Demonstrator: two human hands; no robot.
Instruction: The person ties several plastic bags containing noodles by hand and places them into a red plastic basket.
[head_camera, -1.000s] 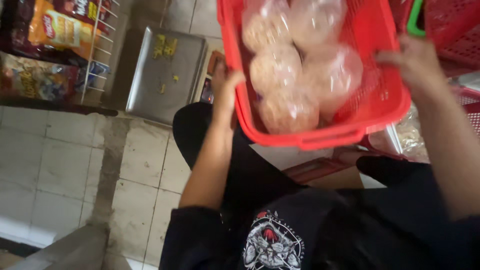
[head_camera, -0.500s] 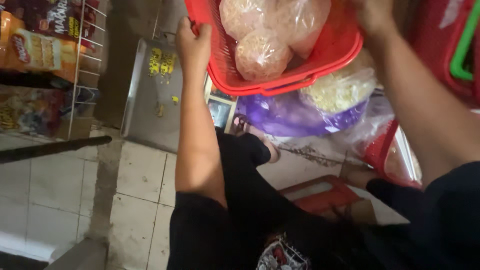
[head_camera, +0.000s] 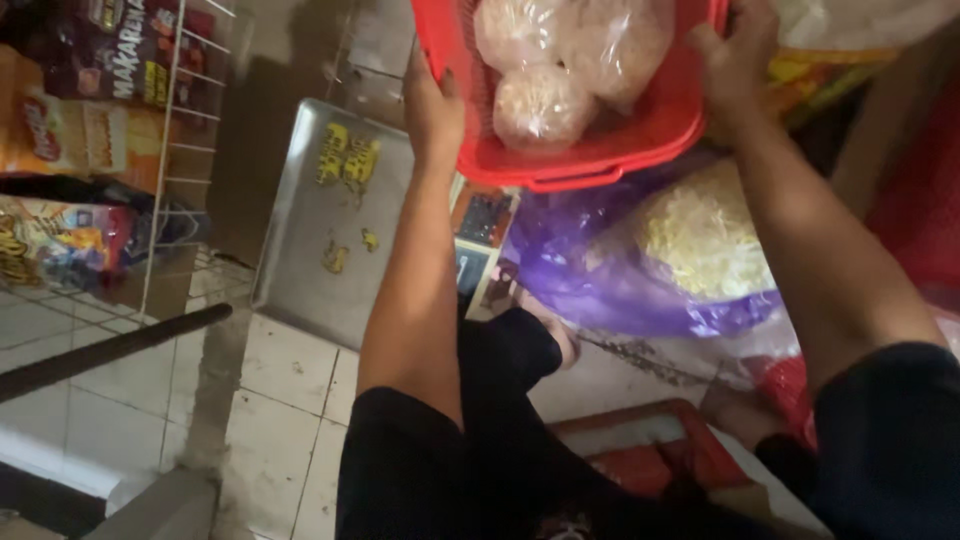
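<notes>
A red plastic basket is held out in front of me, at the top of the head view. It carries clear bags of pale food. My left hand grips its left rim. On the right rim sits my right hand, fingers curled over the edge. Both arms are stretched forward. The basket's far end is cut off by the frame.
Below the basket lies a purple plastic bag holding yellowish noodle-like food. A metal tray with yellow scraps rests on the floor. A wire rack of snack packets stands at left. White floor tiles lie below.
The basket has moved forward and up, away from my body, with both hands still on its rims. The purple bag below has come into view.
</notes>
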